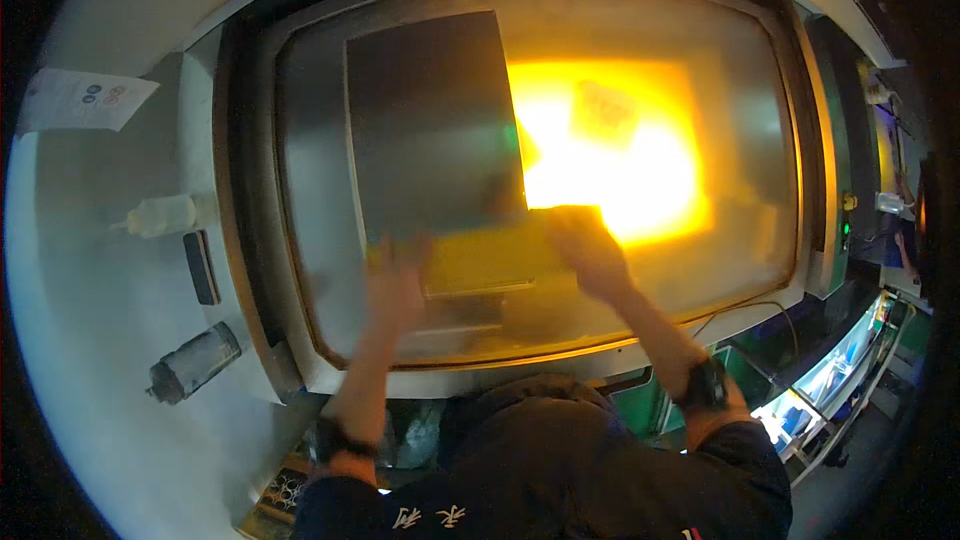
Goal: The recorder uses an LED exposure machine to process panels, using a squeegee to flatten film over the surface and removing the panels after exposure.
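Now, see a dark sheet (435, 125) lying on the worktop (315, 140), left of the frame's middle, just beside the bright yellow light (625, 180). Find the left hand (397, 285) near the sheet's lower left corner, and the right hand (592, 252) near the lower right. Can't tell about the fingers (422, 248), too blurry: maybe gripping, maybe loose. Looks already laid down, but maybe not yet left alone.

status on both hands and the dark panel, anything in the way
Left hand at near edge of dark panel, right hand by near right corner, grip blurred. Panel lies on framed bed. Yellow glare washes out bed beside it.
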Available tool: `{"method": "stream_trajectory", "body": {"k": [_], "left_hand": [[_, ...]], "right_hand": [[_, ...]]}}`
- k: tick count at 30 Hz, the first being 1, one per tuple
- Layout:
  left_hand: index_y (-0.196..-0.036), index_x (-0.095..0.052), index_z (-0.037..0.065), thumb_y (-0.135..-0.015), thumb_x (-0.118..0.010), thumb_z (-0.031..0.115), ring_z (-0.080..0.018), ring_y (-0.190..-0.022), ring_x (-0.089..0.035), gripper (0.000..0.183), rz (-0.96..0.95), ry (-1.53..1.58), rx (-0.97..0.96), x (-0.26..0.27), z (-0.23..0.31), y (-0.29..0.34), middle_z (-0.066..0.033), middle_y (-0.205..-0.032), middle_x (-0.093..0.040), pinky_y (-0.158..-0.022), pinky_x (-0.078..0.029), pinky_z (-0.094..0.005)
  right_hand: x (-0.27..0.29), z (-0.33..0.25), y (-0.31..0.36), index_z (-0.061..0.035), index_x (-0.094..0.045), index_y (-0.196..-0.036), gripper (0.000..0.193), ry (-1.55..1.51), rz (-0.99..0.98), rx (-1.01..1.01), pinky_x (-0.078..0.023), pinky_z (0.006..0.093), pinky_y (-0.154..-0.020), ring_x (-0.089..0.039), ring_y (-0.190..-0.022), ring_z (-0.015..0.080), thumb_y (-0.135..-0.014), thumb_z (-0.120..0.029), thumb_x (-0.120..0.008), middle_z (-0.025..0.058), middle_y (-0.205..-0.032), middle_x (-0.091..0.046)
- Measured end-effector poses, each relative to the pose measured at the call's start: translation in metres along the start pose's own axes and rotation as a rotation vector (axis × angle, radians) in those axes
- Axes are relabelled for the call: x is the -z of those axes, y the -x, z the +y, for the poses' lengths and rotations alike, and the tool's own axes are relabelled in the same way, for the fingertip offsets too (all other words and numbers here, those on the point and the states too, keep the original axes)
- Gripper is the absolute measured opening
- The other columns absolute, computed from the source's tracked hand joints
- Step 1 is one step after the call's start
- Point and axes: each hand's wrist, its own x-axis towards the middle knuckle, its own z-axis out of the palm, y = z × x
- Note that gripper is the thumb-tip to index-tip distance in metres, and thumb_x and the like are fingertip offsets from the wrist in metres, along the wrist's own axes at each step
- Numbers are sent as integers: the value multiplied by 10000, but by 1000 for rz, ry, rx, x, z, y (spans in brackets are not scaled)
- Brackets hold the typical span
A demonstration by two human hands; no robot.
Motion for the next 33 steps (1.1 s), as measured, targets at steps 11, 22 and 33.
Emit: {"method": "stream_trajectory", "body": {"k": [11, 22, 33], "left_hand": [[-1391, -468, 233, -792, -560, 4, -405, -1206, -532, 648, 479, 51, -59, 149, -137, -372, -136, -1305, -584, -1005, -433, -533], [-1379, -462, 104, -846, -643, 68, -408, -1216, -500, 565, 45, 199, -150, 109, -1, -166, -168, -1288, -568, -1045, -404, -476], [-1387, -479, 133, -694, -623, -50, -405, -1231, -512, 731, -30, 179, -314, -43, 70, 122, -114, -1314, -579, -1039, -426, -457]], "right_hand": [[84, 205, -348, -183, -405, -1450, 712, 213, 173, -31, -330, 447, -1127, -407, -1356, 267, -774, 10, -517, 73, -1488, -421], [-11, 153, -111, -84, -604, -1232, 459, -251, 428, 91, -406, 401, -1049, -492, -1256, 301, -801, 35, -498, 133, -1317, -568], [-44, -9, 168, -152, -484, -1389, 594, -531, -47, 140, -452, 444, -970, -531, -1205, 333, -833, -302, -630, 131, -1403, -500]]}}
